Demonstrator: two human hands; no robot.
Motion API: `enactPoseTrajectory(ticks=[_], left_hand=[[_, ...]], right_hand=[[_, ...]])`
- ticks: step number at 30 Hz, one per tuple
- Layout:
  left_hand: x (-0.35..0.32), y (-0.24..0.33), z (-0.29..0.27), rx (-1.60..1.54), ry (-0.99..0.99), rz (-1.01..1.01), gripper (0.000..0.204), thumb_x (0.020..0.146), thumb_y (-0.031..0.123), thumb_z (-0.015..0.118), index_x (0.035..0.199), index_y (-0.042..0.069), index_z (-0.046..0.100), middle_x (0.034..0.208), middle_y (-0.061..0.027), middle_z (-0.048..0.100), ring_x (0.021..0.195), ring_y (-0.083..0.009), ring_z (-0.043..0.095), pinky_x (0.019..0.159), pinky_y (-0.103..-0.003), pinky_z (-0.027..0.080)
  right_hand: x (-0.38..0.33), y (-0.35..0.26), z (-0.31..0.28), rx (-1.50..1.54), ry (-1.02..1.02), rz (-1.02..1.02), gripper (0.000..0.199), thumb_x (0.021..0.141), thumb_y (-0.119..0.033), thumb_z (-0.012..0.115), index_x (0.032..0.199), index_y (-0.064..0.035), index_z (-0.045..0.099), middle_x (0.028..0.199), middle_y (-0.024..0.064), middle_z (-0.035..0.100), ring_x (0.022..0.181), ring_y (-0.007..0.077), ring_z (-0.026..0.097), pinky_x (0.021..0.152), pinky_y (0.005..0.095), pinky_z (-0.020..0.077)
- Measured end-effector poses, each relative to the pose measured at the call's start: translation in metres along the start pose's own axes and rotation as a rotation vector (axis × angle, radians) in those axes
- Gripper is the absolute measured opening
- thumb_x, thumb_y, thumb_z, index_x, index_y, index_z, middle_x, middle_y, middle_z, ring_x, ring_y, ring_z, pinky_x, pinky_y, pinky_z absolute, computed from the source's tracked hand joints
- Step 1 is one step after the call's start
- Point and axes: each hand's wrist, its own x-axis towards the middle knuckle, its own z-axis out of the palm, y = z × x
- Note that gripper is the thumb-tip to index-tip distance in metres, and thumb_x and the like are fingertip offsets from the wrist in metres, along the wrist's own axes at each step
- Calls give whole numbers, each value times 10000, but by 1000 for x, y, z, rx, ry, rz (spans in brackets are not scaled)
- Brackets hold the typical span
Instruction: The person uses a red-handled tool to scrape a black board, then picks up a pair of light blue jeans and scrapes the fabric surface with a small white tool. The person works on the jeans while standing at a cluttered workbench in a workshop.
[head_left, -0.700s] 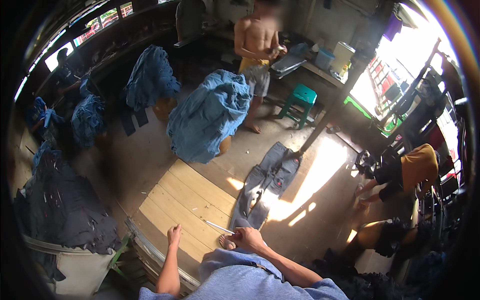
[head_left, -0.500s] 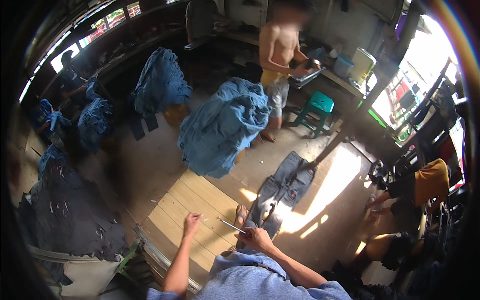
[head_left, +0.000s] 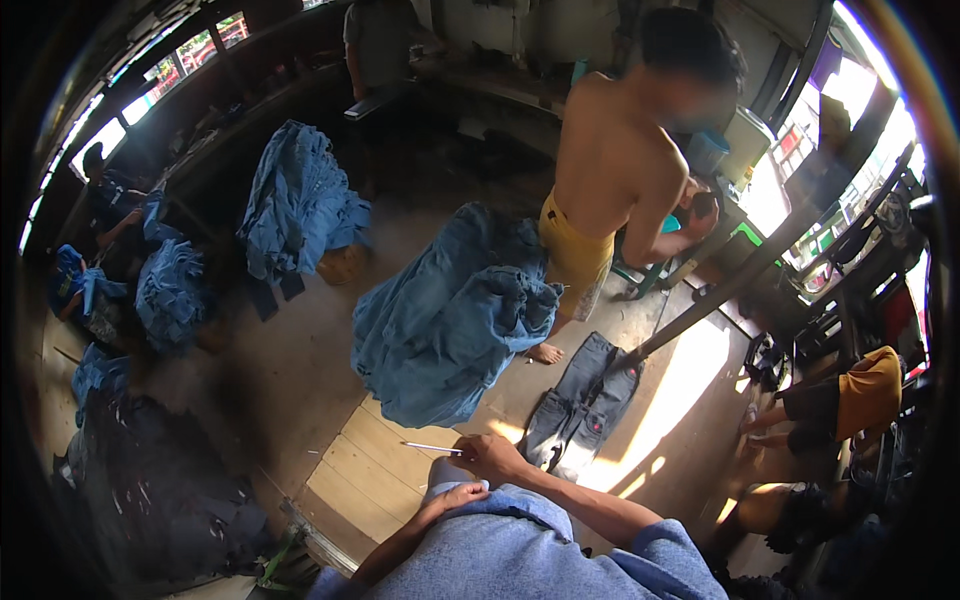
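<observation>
- Right hand: fingers closed on a thin white stick (pointing left), just beside the jeans on the floor.
- Left hand: fingers loosely curled, empty, resting on blue cloth near those jeans.

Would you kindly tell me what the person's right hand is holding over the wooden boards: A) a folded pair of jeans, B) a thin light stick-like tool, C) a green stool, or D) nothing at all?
B: the right hand grips a thin light stick-like tool that points left over the wooden boards, while the left hand rests on light blue cloth.
</observation>
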Motion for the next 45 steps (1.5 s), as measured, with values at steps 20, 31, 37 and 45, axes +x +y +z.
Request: enactPoseTrajectory(ticks=[20, 31, 37, 45], left_hand=[[-163, -4, -187, 92, 957, -59, 354, 1012, 325, 737, 1074, -23, 706, 983, -195, 770, 933, -295, 753, 841, -393, 572], [-432, -143, -356, 133, 1050, -423, 445, 989, 409, 739, 1132, -12, 738, 1097, -213, 782, 1071, -321, 752, 929, -418, 569], [-496, -163, -443, 60, 1178, -488, 476, 1006, 419, 721, 1173, -27, 715, 976, -148, 764, 915, -229, 714, 855, -385, 557], [-453, -145, -576, -65, 796, -330, 367, 1057, 348, 670, 1131, -1, 756, 961, -60, 746, 889, -171, 675, 833, -328, 533]], right_hand=[[92, -53, 38, -103, -64, 412, 393, 972, -409, 713, 1264, -150, 758, 914, 165, 766, 861, 349, 754, 791, 467, 575], [335, -224, 188, -93, -205, 57, 360, 961, -303, 677, 1289, -162, 725, 938, 133, 794, 881, 343, 768, 782, 473, 592], [428, -283, 227, -191, -378, -104, 365, 950, -197, 649, 1310, -186, 706, 1013, 137, 789, 970, 346, 764, 831, 478, 591], [571, -294, 186, -113, -319, -49, 371, 955, -195, 677, 1325, -183, 702, 981, 52, 803, 939, 302, 765, 824, 463, 586]])
